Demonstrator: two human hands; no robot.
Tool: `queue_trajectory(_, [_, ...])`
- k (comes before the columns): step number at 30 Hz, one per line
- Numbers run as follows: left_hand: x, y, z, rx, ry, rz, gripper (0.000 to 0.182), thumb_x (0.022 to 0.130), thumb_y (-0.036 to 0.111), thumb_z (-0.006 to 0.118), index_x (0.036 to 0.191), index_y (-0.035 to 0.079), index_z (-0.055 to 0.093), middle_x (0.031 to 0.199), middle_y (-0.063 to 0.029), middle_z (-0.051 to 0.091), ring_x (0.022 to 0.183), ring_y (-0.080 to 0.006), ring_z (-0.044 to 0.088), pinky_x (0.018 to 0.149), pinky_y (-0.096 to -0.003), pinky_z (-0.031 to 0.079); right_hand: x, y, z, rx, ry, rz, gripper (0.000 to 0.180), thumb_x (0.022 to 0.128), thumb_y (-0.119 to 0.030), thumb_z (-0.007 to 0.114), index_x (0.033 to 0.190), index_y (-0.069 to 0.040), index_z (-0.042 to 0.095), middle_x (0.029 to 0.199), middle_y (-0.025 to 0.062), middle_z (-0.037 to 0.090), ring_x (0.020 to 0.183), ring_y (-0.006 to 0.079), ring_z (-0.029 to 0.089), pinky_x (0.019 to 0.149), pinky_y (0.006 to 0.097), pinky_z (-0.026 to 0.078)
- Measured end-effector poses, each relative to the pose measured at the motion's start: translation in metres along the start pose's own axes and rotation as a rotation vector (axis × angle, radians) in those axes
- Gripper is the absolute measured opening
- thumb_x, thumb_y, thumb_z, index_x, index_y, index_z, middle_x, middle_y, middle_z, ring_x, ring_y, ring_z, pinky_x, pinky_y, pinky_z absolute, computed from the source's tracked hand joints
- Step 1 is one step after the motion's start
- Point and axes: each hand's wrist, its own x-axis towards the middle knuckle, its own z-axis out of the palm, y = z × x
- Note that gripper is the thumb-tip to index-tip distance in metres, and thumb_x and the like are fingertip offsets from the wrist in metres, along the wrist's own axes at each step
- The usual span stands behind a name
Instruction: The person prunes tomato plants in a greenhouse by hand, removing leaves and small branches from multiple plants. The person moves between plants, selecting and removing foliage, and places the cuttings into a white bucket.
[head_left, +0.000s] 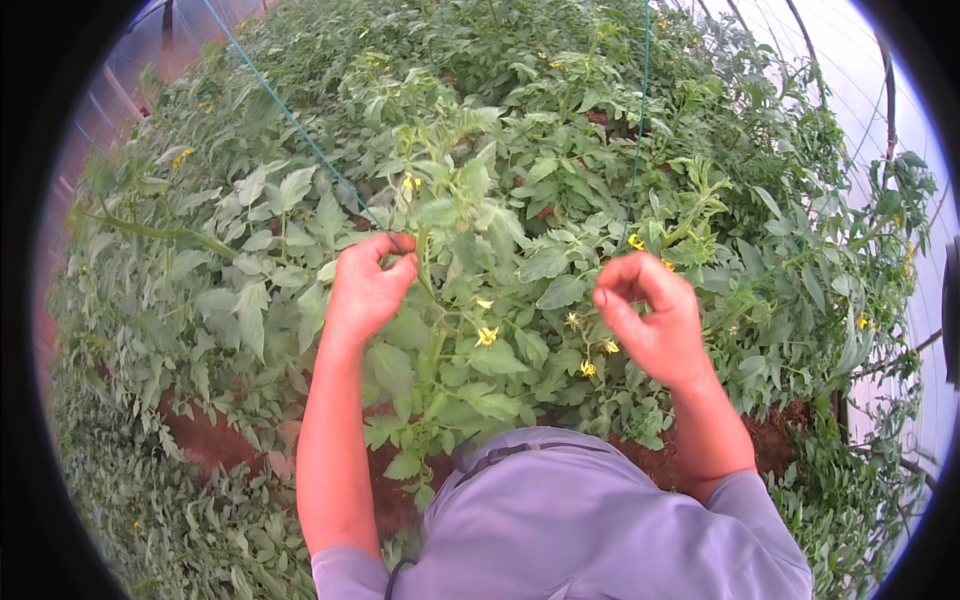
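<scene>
My left hand pinches the lower end of a slanting blue-green string between thumb and index finger. Right beside those fingertips rises the green stem of a tomato plant, topped by leafy young growth. My right hand hovers to the right, its fingers curled and the thumb tip close to the index finger. Whether something thin lies between them cannot be made out. Yellow tomato flowers hang between my hands. A second string runs down behind the right hand.
Dense tomato foliage fills the ground ahead and both sides. Reddish soil shows between plants. A thick bent stem reaches out at left. Plastic sheeting over dark ribs stands at right.
</scene>
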Motion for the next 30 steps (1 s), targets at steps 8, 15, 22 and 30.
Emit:
queue_trajectory(8, [-0.012, 0.003, 0.001, -0.069, -0.036, -0.100, 0.015, 0.089, 0.008, 0.076, 0.101, -0.002, 0.074, 0.081, 0.0024, 0.067, 0.071, -0.0045, 0.054, 0.063, -0.0259, 0.046, 0.102, -0.060, 0.009, -0.257, 0.053, -0.496, 0.026, 0.086, 0.003, 0.069, 0.110, -0.004, 0.065, 0.103, 0.0071, 0.070, 0.093, 0.0185, 0.068, 0.077, 0.0317, 0.056])
queue_trajectory(15, [-0.018, 0.003, 0.003, -0.116, -0.047, -0.060, 0.016, 0.088, 0.003, 0.076, 0.103, -0.002, 0.074, 0.078, 0.0034, 0.065, 0.065, -0.0038, 0.050, 0.057, -0.0256, 0.042, 0.140, -0.061, 0.043, -0.491, -0.124, -0.674, 0.042, 0.083, -0.001, 0.064, 0.125, -0.006, 0.058, 0.105, 0.0125, 0.070, 0.100, 0.0348, 0.065, 0.083, 0.0451, 0.055])
queue_trajectory(22, [-0.024, 0.008, 0.001, -0.142, -0.067, -0.034, 0.021, 0.087, 0.002, 0.075, 0.107, -0.004, 0.070, 0.090, -0.0013, 0.070, 0.077, -0.0057, 0.057, 0.066, -0.0259, 0.048, 0.133, -0.053, 0.046, -0.523, -0.224, -0.564, 0.043, 0.080, 0.000, 0.068, 0.121, -0.007, 0.056, 0.096, 0.0068, 0.067, 0.095, 0.0307, 0.065, 0.081, 0.0425, 0.054])
queue_trajectory(30, [-0.044, 0.009, 0.033, 0.152, 0.466, 0.081, 0.036, 0.093, 0.006, 0.070, 0.123, 0.000, 0.052, 0.103, -0.0127, 0.073, 0.088, -0.0271, 0.071, 0.079, -0.0325, 0.054, 0.122, -0.044, 0.052, -0.582, -0.184, -0.554, 0.035, 0.077, -0.001, 0.067, 0.110, -0.006, 0.055, 0.090, 0.0106, 0.064, 0.089, 0.0334, 0.064, 0.074, 0.0459, 0.055])
